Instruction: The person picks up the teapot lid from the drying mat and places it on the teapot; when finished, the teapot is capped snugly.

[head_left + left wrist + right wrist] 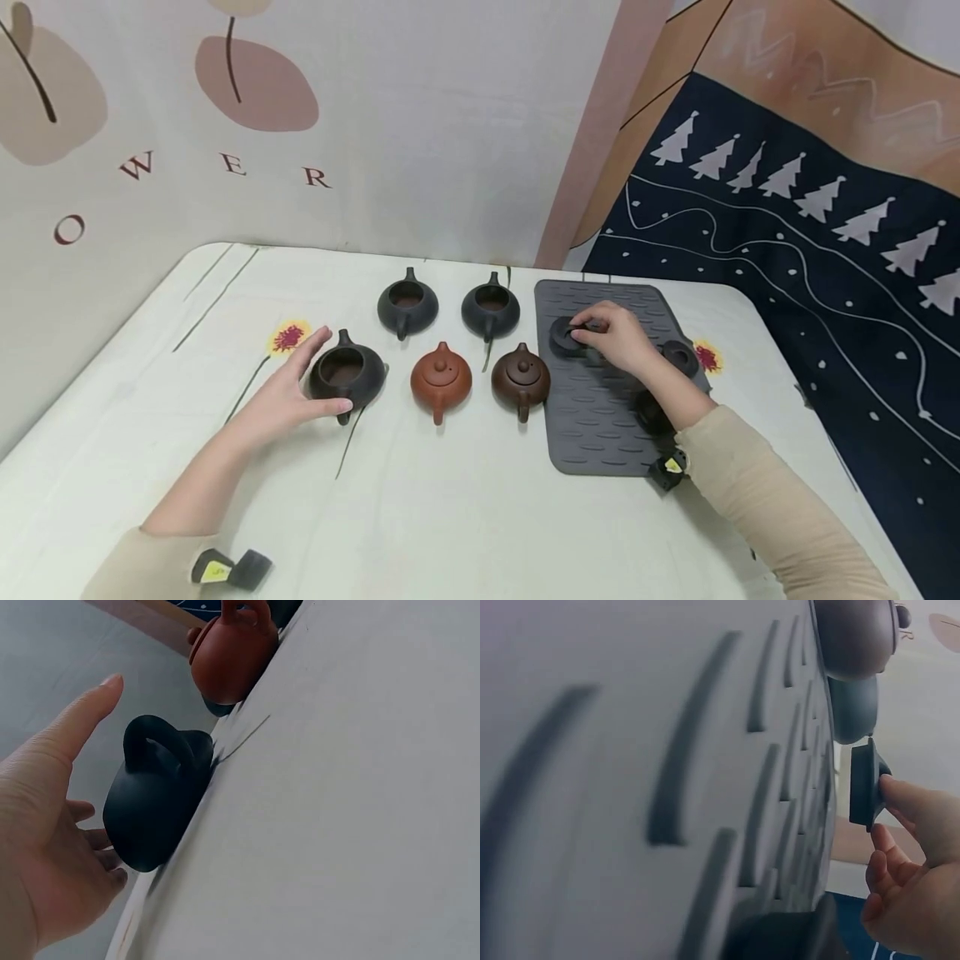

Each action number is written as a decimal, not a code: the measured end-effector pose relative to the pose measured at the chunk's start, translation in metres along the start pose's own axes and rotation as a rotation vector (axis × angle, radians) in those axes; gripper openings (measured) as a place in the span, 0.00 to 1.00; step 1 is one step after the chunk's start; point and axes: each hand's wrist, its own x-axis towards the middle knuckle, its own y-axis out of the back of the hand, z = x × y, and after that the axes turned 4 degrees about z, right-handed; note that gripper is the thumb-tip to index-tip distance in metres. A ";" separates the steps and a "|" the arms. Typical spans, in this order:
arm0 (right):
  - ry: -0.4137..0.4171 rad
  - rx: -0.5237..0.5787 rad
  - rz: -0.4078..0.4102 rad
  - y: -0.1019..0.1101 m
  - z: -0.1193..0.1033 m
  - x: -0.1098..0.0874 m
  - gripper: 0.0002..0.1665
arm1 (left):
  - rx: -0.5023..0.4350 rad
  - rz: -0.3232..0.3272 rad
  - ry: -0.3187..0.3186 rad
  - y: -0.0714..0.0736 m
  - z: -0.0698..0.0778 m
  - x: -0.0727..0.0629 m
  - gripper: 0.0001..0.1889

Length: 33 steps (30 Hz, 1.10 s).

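Observation:
My right hand pinches a black teapot lid by its top. In the right wrist view the lid hangs off the ridged surface, its flat underside facing the grey mat. At the left, my left hand spreads thumb and fingers beside a lidless black teapot. The left wrist view shows that teapot with its loop handle, the thumb apart from it and the fingertips right at its side. Two more lidless black teapots, one and another, stand farther back.
Between the hands stand a lidded reddish-brown teapot and a lidded dark brown teapot. More black lids lie on the mat's right side, one behind my right forearm and one partly hidden by it. Behind the table hangs a curtain.

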 end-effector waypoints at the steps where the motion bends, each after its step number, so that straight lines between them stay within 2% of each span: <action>1: 0.004 0.001 0.005 0.001 -0.001 0.000 0.10 | -0.011 -0.008 -0.003 0.000 -0.001 0.001 0.58; 8: 0.030 -0.006 0.033 0.009 -0.011 0.001 0.10 | -0.035 -0.045 -0.019 0.000 -0.008 0.003 0.58; 14: 0.033 0.016 0.055 0.014 -0.023 0.000 0.10 | -0.027 -0.057 0.001 -0.001 -0.014 0.004 0.57; 33: 0.104 0.068 0.137 0.023 -0.069 -0.011 0.09 | -0.024 -0.064 0.021 -0.002 -0.018 0.003 0.57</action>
